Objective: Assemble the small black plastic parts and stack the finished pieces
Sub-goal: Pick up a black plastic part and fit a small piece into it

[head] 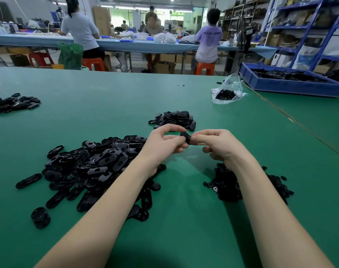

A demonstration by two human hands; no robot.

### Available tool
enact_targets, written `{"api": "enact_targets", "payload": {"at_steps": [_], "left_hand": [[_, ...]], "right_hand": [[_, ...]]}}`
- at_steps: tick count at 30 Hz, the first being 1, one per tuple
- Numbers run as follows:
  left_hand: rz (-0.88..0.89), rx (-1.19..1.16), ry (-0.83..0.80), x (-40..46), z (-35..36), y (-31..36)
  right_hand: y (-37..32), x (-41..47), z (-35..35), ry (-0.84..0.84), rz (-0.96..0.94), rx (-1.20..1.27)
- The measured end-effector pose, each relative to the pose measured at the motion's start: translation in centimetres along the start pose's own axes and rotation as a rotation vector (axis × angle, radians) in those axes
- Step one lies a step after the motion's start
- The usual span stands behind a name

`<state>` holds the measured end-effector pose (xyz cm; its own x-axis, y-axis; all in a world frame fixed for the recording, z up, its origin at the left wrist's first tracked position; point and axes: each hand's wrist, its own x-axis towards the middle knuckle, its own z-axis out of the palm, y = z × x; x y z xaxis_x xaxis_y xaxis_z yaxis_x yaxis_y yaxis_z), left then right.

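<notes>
Both hands meet above the green table (106, 93) and pinch one small black plastic part (185, 137) between their fingertips. My left hand (162, 141) grips its left end and my right hand (217, 144) grips its right end. Much of the part is hidden by the fingers. A large heap of black oval shells (95, 163) lies under my left forearm. A pile of small black round pieces (228, 184) lies under my right wrist. Just beyond the hands sits a smaller pile of black oval pieces (174, 118).
Another group of black pieces (13, 103) lies at the far left. A clear plastic bag (227, 91) with black parts sits at the back right, beside a blue bin (288, 86) of parts. People sit on orange stools at a far table.
</notes>
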<state>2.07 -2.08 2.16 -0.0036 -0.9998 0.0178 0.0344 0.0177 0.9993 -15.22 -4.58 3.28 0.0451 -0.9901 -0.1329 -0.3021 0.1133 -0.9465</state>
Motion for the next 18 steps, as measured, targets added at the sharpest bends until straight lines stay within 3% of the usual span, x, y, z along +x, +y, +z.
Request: {"api": "enact_targets", "payload": {"at_steps": [13,18], "left_hand": [[0.041,0.103,-0.037,-0.09,-0.1,-0.13],[0.006,0.041,-0.026,0.05,-0.31,0.01]], "right_hand": [[0.04,0.0,-0.1,0.008,0.003,-0.059],[-0.06,-0.15,-0.19,0.043,-0.023,-0.116]]}}
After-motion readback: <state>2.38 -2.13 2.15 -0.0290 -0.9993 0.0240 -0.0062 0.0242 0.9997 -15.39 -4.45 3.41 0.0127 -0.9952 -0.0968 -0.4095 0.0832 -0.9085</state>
